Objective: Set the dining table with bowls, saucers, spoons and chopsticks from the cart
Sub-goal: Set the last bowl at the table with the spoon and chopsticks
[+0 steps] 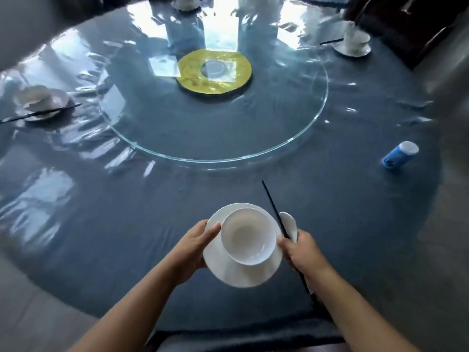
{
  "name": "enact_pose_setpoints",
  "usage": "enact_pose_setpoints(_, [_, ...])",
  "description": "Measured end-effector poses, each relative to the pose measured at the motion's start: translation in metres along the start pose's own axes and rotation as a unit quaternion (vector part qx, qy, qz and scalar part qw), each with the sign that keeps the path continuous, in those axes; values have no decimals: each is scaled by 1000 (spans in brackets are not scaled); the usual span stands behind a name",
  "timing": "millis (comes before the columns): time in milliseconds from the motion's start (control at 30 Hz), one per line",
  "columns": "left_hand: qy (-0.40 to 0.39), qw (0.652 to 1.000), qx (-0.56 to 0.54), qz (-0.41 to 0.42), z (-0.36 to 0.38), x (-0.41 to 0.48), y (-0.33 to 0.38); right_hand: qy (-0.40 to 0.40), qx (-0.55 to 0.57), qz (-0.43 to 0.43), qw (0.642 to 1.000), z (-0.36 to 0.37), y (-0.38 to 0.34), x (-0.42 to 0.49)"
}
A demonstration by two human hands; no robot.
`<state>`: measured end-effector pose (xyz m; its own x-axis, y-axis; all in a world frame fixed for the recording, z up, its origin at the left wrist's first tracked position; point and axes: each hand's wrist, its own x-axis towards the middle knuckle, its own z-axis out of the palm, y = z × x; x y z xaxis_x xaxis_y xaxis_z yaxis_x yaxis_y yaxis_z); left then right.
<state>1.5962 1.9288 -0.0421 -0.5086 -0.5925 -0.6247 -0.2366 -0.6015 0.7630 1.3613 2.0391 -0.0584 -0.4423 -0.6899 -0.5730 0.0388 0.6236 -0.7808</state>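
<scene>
A white saucer (pixel 228 271) with a white bowl (pixel 247 236) on it hangs over the near edge of the round blue table (pixel 152 207). My left hand (pixel 194 243) grips the saucer's left rim, thumb against the bowl. My right hand (pixel 300 248) touches the saucer's right side and holds black chopsticks (pixel 272 207) and a white spoon (pixel 289 223), both pointing away from me. Whether the saucer rests on the cloth or is held above it I cannot tell.
A glass turntable (pixel 291 141) with a yellow disc (pixel 193 80) fills the table's middle. Set places lie at the left (pixel 42 101), far right (pixel 354 44) and far edge (pixel 185 2). A blue-and-white packet (pixel 399 156) lies at the right. A dark chair (pixel 406 24) stands behind.
</scene>
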Motion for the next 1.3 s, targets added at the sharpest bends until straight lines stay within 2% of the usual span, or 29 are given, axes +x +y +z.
enact_pose_setpoints(100, [19, 1000, 14, 4, -1, 14, -2, -19, -34, -5, 999, 7, 3, 31])
enact_pose_setpoints(267, [94, 994, 49, -12, -1, 35, -8, -25, -76, -9, 997, 18, 10, 66])
enact_pose_setpoints(433, [111, 982, 154, 10, 0, 45, -6, -10, -94, 0, 995, 19, 21, 83])
enact_pose_setpoints(567, [130, 974, 188, 7, 1, 50, -2, -6, -113, 4, 994, 20, 25, 90])
enact_pose_setpoints(933, [137, 957, 254, 3, -4, 54, 1, -16, -103, 9, 995, 21, 25, 87])
enact_pose_setpoints(1100, [110, 916, 384, -31, -11, 57, 6, -11, -91, 3, 996, 18, 25, 83])
enact_pose_setpoints(1200, [92, 924, 368, -42, -15, 59, 7, -15, -84, 1, 996, 16, 23, 80])
enact_pose_setpoints(1300, [110, 928, 352, -49, -16, 56, 7, -20, -51, 9, 998, 10, 16, 73])
